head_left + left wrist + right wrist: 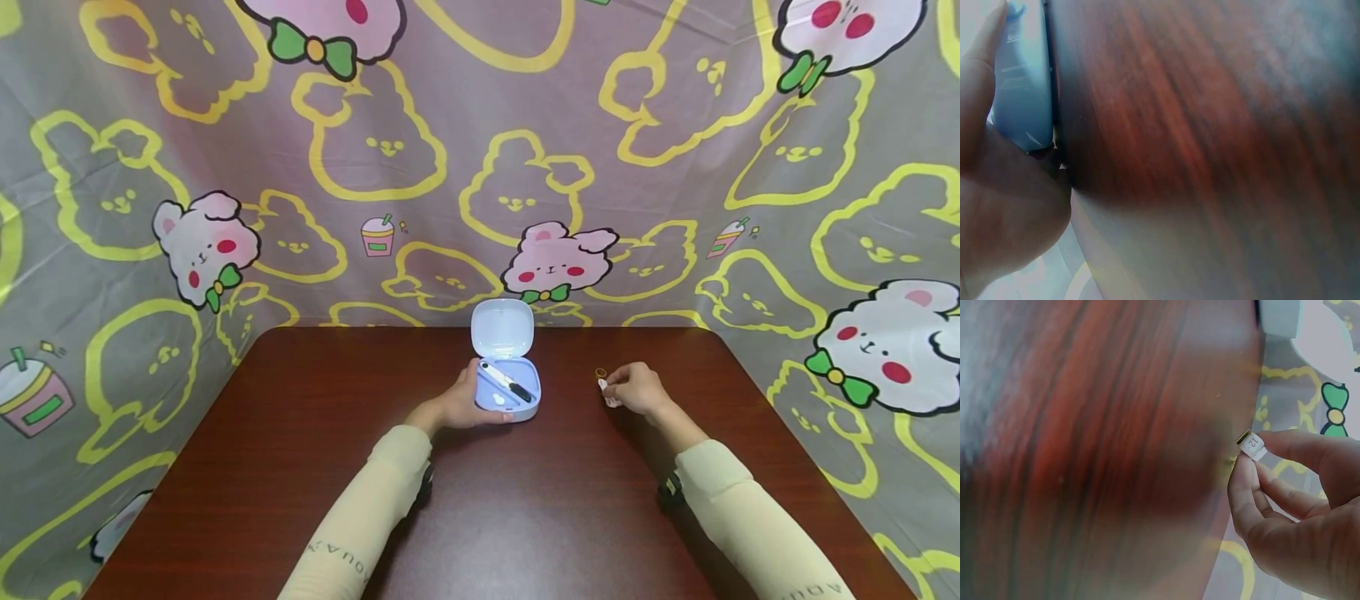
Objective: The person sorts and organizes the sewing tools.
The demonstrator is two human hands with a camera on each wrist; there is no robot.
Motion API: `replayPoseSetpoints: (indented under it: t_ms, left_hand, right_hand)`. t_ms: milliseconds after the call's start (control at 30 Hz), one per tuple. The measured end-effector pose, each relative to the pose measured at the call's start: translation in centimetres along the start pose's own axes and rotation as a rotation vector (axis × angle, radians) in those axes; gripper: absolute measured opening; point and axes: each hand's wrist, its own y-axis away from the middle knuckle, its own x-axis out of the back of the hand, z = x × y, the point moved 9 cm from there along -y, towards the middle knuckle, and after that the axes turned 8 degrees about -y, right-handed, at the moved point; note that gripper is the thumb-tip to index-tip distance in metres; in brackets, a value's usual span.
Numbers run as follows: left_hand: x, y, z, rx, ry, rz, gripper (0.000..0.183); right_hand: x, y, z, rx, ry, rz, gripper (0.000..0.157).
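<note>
An open pale blue case (507,414) stands on the table with its lid (502,329) raised. My left hand (456,404) grips its left side, thumb along the front. In the left wrist view the case's wall (1025,94) lies against that hand. Inside are a slim white-and-black tool (508,385) and a small white piece (498,401). To the right, my right hand (636,390) pinches a rolled white measuring tape (1252,445) between thumb and fingertips; its metal end and the number 12 show. A small yellow ring (601,373) lies just beyond those fingers.
The dark red-brown wooden table (480,517) reaches back to a grey curtain (450,183) printed with cartoon animals, which also hangs along both sides. Dark bands sit at both wrists, below light sleeves (375,508).
</note>
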Motion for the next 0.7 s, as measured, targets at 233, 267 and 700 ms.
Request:
replayPoseSetpoints:
  t_ms: [233,267,700]
  left_hand:
    - [0.0,0.1,-0.1,0.008,0.009,-0.005,0.124]
    - [0.0,0.2,-0.1,0.010,0.011,-0.005,0.124]
    - [0.0,0.2,-0.1,0.021,0.022,-0.007,0.123]
  right_hand:
    - [-0.8,0.5,-1.4,0.022,-0.030,-0.049,0.019]
    - [-0.9,0.6,-1.6,0.027,-0.028,-0.052,0.019]
    - [-2.0,0.7,-5.4,0.159,0.021,-0.036,0.014]
